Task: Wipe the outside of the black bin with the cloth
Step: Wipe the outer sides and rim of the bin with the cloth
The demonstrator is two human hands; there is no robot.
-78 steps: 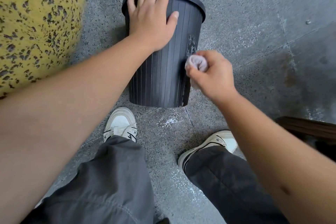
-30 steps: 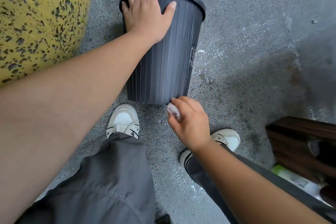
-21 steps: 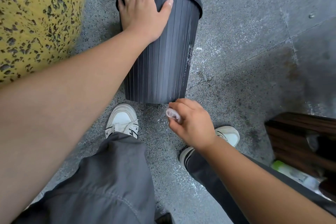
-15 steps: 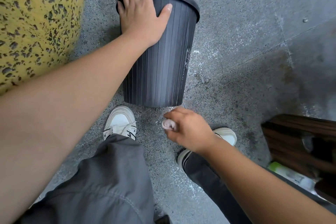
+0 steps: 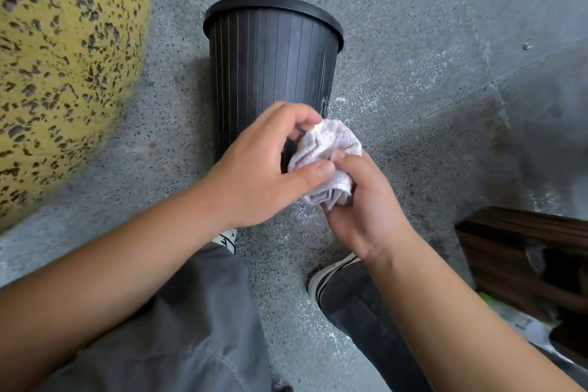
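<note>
The black ribbed bin (image 5: 270,73) stands upright on the grey stone floor, with nothing touching it. In front of its lower wall both hands hold a crumpled pale grey cloth (image 5: 327,156). My left hand (image 5: 264,169) pinches the cloth from the left with thumb and curled fingers. My right hand (image 5: 362,200) cups and grips it from below and the right. The hands hide the bin's bottom edge.
A large yellow speckled stone ball (image 5: 63,67) bulges at the left, close to the bin. A dark wooden bench or box (image 5: 525,261) sits at the right edge. My legs in grey trousers and white shoes (image 5: 331,274) stand just behind the bin.
My left hand has let go of the bin's rim and come down to the cloth. My right hand has lifted the cloth up from the bin's base, and the cloth is now more spread out.
</note>
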